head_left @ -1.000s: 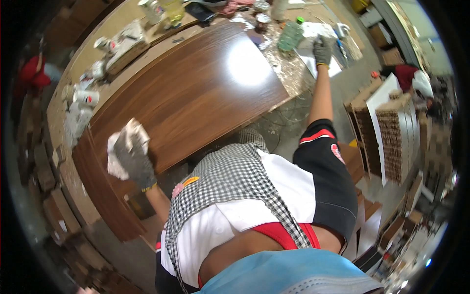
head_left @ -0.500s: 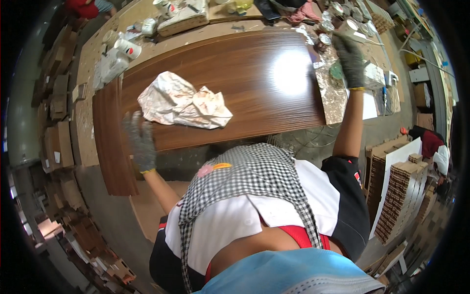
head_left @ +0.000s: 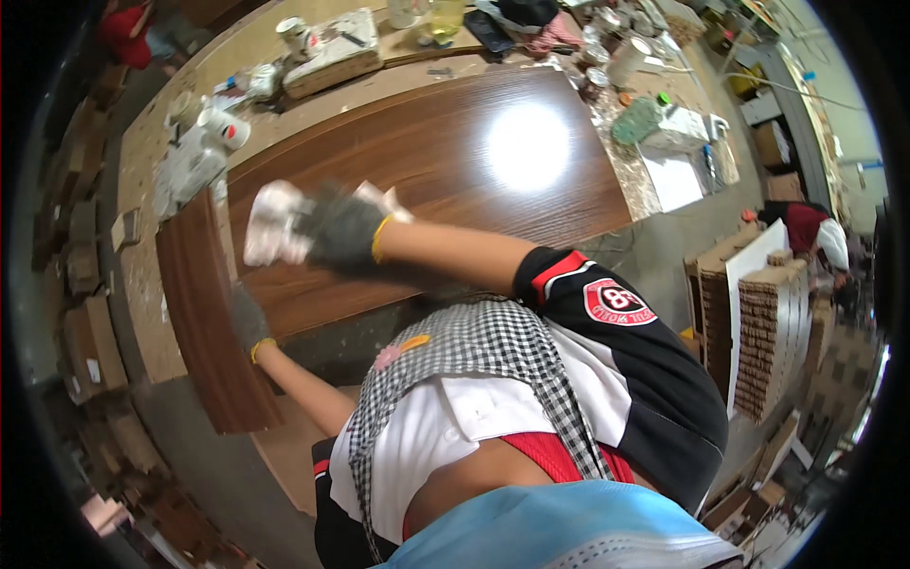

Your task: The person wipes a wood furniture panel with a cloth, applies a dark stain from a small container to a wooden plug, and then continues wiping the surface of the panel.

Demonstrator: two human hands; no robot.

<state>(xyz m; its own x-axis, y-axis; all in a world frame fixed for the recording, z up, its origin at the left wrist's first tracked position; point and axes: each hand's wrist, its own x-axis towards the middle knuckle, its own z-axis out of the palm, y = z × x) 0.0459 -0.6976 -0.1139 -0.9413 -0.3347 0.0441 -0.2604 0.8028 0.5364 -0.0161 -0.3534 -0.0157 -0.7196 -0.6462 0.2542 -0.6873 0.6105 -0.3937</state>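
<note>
My right hand (head_left: 343, 230), in a dark grey knit glove with a yellow cuff, is closed on a crumpled off-white cloth with reddish stains (head_left: 275, 226). Motion smears this hand, and it covers the middle of the cloth. Beneath lies a wide brown wood-grain panel (head_left: 427, 142) with a bright glare patch. My left hand (head_left: 249, 318), gloved alike, rests with fingers stretched out along the inner edge of a narrow brown board (head_left: 204, 303), left of the panel. Its fingertips are partly blurred.
Paper cups (head_left: 225, 123) and a stained white block (head_left: 332, 52) stand along the bench's far side. Jars and a green plastic bottle (head_left: 637, 120) crowd the right end. Stacked cardboard strips (head_left: 768, 322) stand on the floor at right. Other people are at far left and right.
My right hand has swung from the bench's right end across to the cloth, bunching it leftward. My left hand has moved down from the panel's edge to the narrow board. The view has shifted.
</note>
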